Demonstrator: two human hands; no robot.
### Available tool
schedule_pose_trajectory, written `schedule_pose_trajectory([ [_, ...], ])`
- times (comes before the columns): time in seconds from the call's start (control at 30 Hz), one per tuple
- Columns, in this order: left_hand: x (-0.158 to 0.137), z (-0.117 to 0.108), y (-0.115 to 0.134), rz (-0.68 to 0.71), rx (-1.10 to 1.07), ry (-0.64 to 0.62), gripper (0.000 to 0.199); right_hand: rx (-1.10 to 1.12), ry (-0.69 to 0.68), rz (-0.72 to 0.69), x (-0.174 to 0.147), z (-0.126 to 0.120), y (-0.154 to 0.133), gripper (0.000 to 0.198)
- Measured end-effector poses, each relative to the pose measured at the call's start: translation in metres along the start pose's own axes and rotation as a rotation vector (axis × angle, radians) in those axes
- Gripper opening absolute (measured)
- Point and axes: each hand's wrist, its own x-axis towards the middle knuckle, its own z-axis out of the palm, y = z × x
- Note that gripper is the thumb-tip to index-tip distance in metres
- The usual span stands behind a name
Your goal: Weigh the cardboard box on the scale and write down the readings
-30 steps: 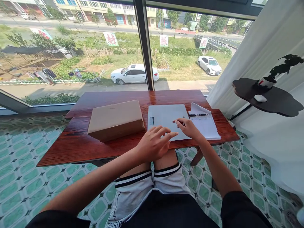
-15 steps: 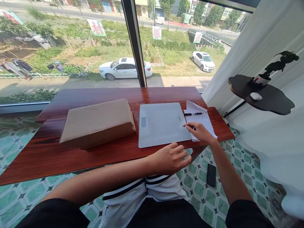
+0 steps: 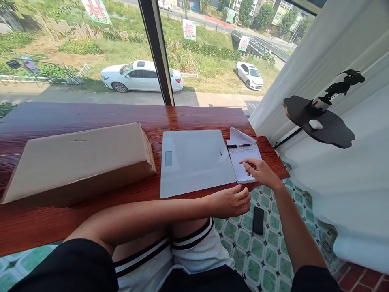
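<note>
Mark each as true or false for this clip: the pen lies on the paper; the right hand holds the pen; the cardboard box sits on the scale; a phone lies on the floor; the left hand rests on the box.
1. The pen lies on the paper. True.
2. The right hand holds the pen. False: its fingers rest on the paper, apart from the pen.
3. The cardboard box sits on the scale. False: it lies beside it.
4. A phone lies on the floor. True.
5. The left hand rests on the box. False: it is at the table's near edge by the scale.

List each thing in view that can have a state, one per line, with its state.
Box: closed, lying flat on table.
Scale: display blank.
Notebook: open, right hand on its page.
Pen: lying across notebook.
Phone: on floor, screen dark.
Left hand: empty, at table edge.
</note>
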Motion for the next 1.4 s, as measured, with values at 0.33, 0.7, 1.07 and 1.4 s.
schedule_pose_trajectory([
  [0.33, 0.007, 0.028, 0.014, -0.076, 0.049, 0.047, 0.032, -0.817, 0.382, -0.095, 0.051, -0.009, 0.018, 0.038],
  [0.7, 0.008, 0.027, 0.021, -0.148, 0.059, 0.056, 0.033, -1.08, 0.226, -0.133, 0.085, -0.007, 0.032, 0.039],
  [1.07, 0.007, 0.028, 0.022, -0.202, 0.051, 0.053, 0.033, -1.089, 0.284, -0.227, 0.086, -0.009, 0.036, 0.03],
  [1.4, 0.007, 0.03, 0.023, -0.222, 0.005, 0.029, 0.031, -1.056, 0.544, -0.243, 0.084, -0.014, 0.033, 0.031],
])
